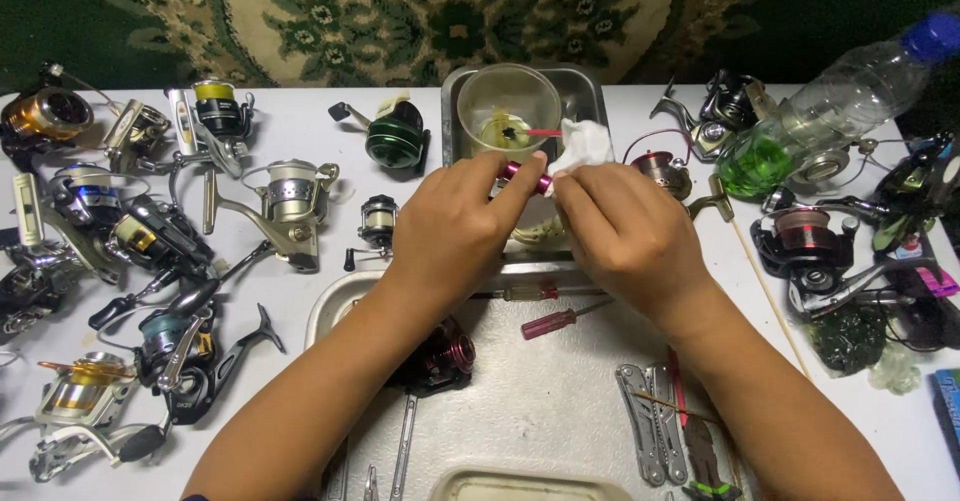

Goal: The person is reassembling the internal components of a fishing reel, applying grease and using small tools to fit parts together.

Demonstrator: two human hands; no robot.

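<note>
Underneath everything lies a white counter [300, 111], its far edge meeting a green and cream patterned carpet [420, 11]. A metal tray [560, 381] sits in the middle of the counter, and a smaller steel pan [590, 86] stands beyond it with a clear cup [508, 106] inside. Fishing reels crowd both sides: a green reel [397, 139] near the pan, a silver reel [290, 196] to the left, a gold reel [45, 116] at the far left corner, and a dark red reel [445, 359] on the tray, half hidden under the left forearm.

Both hands meet above the near edge of the pan. The left hand [455, 226] is clamped by thumb and fingertips on a small magenta part [525, 176], only a short stretch of which shows. The right hand [625, 231] is pinched on a white cloth [582, 143] pressed against that part's end. What lies in the cup is hard to make out beyond a pink stick and something yellowish.

A red screwdriver [550, 323] and a folding multitool [650, 416] lie on the tray; a pale container at the bottom edge is cut off. On the right, a clear bottle [830, 111] with a blue cap lies tilted, with green liquid pooled in its lower end. A blue package [950, 406] is cut by the right edge, and a pink label sits among the reels there, too small to tell more.
</note>
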